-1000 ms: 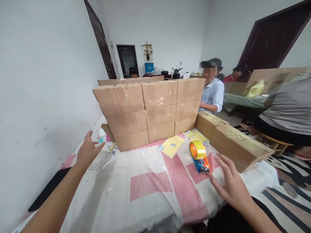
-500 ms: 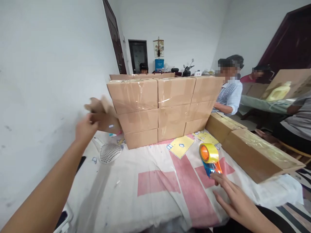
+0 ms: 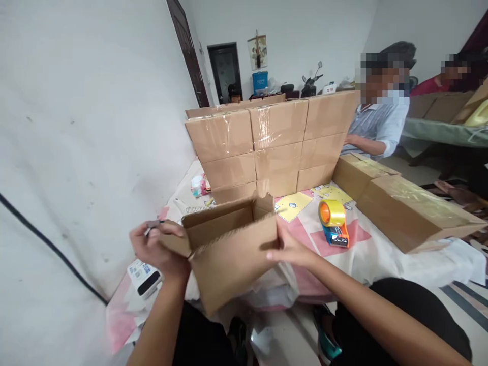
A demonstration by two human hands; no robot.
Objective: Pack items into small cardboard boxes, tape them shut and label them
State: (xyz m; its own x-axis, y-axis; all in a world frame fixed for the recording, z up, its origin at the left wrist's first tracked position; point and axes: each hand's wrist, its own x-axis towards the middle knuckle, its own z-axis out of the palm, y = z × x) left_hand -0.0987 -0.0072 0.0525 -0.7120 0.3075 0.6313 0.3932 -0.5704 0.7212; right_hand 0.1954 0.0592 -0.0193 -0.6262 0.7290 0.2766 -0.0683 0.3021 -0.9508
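Brown cardboard makes up the open box (image 3: 236, 259), tilted between the person's two hands at the near edge of the cloth-covered surface (image 3: 362, 262); whether its base touches the cloth cannot be told. The left hand (image 3: 162, 249) is curled around a flap at the box's left end, and a small grey bit at its fingertips is too blurred to make out. The right hand (image 3: 292, 249) is partly closed on the right end, thumb against the near side. Behind the box stands a wall of taped cartons (image 3: 278, 147), three across and three high. A tape dispenser (image 3: 335, 229) with a yellow roll rests to the right, near two sealed boxes (image 3: 415, 213). A white device (image 3: 145, 279) lies beside the left forearm.
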